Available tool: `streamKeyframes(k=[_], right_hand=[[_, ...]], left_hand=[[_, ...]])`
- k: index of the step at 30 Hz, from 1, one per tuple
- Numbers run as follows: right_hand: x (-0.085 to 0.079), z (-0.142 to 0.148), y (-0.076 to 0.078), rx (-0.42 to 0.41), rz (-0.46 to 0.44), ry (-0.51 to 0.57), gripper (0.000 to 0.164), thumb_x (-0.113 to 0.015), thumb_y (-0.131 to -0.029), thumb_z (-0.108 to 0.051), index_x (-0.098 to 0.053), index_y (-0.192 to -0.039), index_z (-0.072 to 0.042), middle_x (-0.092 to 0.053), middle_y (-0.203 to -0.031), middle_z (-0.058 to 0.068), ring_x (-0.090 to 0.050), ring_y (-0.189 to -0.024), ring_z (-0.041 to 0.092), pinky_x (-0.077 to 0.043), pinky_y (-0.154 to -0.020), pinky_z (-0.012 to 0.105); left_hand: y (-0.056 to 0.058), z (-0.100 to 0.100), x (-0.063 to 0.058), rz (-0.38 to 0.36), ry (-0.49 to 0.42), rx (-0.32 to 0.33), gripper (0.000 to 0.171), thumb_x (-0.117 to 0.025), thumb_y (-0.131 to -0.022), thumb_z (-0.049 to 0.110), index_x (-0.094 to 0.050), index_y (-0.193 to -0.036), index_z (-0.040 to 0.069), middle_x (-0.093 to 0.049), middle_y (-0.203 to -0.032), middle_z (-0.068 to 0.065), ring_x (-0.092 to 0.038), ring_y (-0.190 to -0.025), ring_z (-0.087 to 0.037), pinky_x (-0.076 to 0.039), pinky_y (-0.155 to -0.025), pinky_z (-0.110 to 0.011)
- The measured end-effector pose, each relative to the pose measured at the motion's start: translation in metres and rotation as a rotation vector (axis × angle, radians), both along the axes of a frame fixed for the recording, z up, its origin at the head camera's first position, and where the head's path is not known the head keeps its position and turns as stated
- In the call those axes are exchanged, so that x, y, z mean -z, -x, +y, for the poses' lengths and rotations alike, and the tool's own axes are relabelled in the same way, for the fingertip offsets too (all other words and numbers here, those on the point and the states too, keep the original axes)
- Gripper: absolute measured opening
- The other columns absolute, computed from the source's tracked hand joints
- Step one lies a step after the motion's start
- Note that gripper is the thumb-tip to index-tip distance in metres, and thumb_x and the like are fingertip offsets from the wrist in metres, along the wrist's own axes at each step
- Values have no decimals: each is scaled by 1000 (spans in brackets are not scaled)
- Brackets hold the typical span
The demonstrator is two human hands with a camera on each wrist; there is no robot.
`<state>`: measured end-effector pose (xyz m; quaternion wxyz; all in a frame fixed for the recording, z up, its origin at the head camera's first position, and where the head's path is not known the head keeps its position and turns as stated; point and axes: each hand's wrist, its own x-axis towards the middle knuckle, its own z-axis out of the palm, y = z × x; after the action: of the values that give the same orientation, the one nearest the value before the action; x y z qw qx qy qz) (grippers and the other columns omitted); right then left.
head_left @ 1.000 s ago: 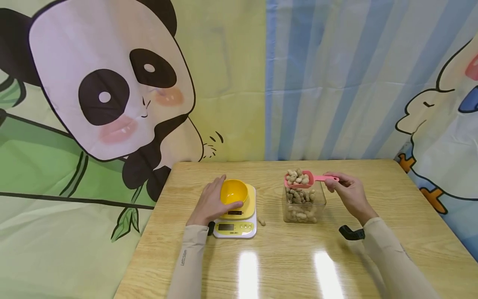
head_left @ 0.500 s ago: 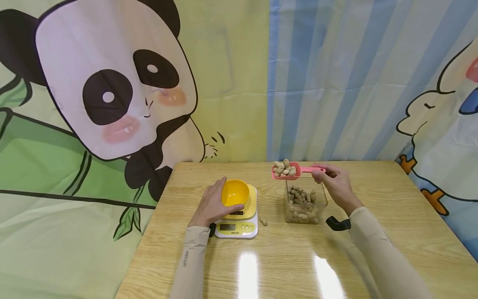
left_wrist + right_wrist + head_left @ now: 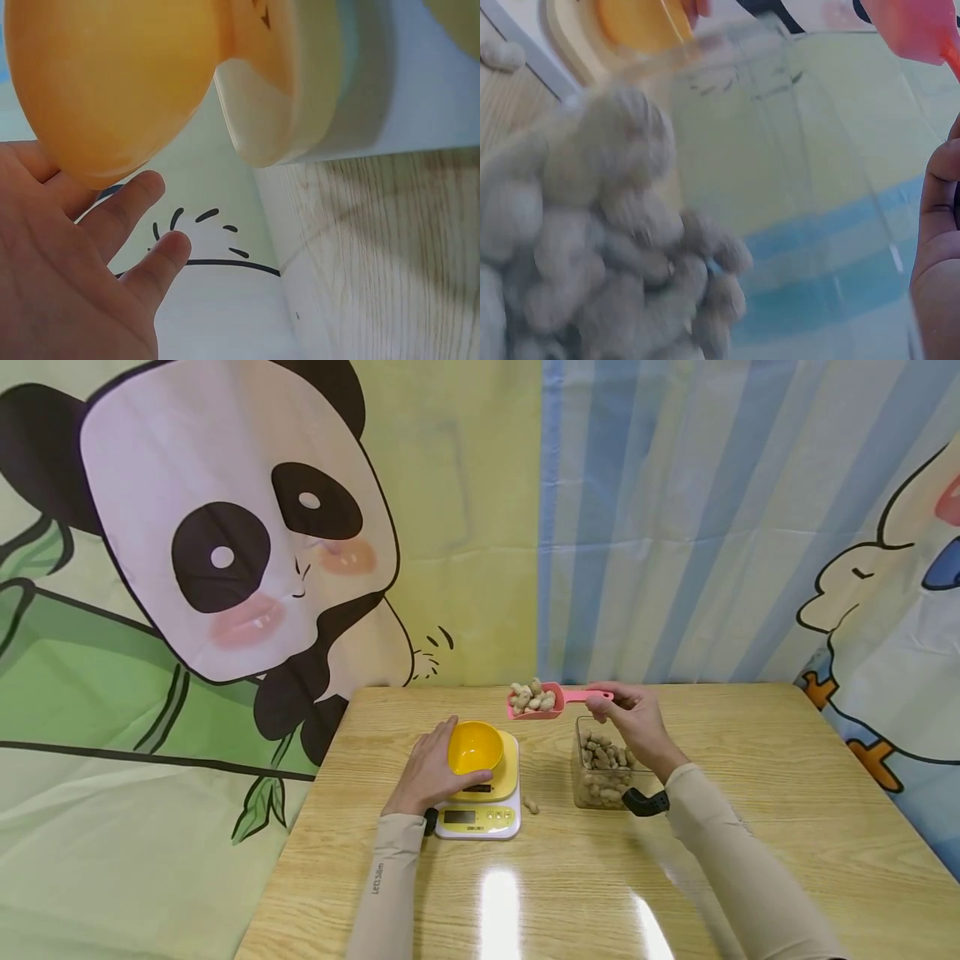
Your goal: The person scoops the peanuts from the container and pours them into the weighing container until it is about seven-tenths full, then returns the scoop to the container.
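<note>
My left hand (image 3: 422, 775) holds a small yellow bowl (image 3: 476, 750), thumb along its near side and fingers behind it. The bowl sits on the yellow platform of a white kitchen scale (image 3: 512, 777). In the left wrist view, two fingertips stand apart from the orange-looking bowl (image 3: 112, 82). Between thumb and fingers, my right hand (image 3: 637, 725) pinches the handle of a pink scoop (image 3: 557, 703). Peanuts in their shells (image 3: 531, 697) fill the scoop, raised above the table to the right of the bowl.
Below my right forearm stands a clear square container (image 3: 578, 781), partly filled with peanuts (image 3: 600, 753). One loose peanut (image 3: 531, 805) lies on the wooden table (image 3: 555, 877) beside the scale. A printed curtain (image 3: 480, 527) hangs right behind the table's back edge.
My right hand has carried the loaded scoop leftward and slightly up, from over the container towards the bowl. The left hand stays at the bowl.
</note>
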<state>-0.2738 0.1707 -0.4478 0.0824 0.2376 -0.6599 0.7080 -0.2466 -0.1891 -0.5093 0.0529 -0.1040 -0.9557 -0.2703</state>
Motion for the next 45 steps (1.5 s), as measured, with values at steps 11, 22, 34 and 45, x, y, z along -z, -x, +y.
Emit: streamKeyframes(k=[11,22,34,45], right_hand=[[2,-26,3,-32,-51,-121,31,-69,-98,-14,-69,-121,7,-64,-80,11,-52,-69,27,-49,-60,30],[2,-51,6,-52,-63,-259,25,-72,-96,-21,-75,-117,-8,-68,-88,13,-58,-73,26,-54,-64,30],[4,-63,8,-43,-107,-420,24,-76,-92,-36,-78,-110,-20,-71,-92,15,-62,-72,25,-54,-59,33],[1,-65,7,-29,-71,-533,33,-77,-89,-43,-77,-113,-20,-74,-90,0,-64,-73,23,-53,-57,29]], left_hand=[[1,3,1,-10,-21,0,126,-68,-66,87,-25,-163,19,-36,-162,-7,-39,-141,-36,-33,-116,-56],[2,1,3,-5,-29,-2,122,-72,-69,81,-25,-163,18,-33,-163,-8,-35,-145,-34,-26,-120,-57],[3,0,4,8,-38,8,118,-77,-71,74,-26,-162,18,-34,-163,-8,-36,-145,-34,-26,-121,-56],[2,0,6,21,-39,15,123,-76,-68,78,-25,-163,18,-33,-163,-8,-35,-145,-35,-27,-119,-58]])
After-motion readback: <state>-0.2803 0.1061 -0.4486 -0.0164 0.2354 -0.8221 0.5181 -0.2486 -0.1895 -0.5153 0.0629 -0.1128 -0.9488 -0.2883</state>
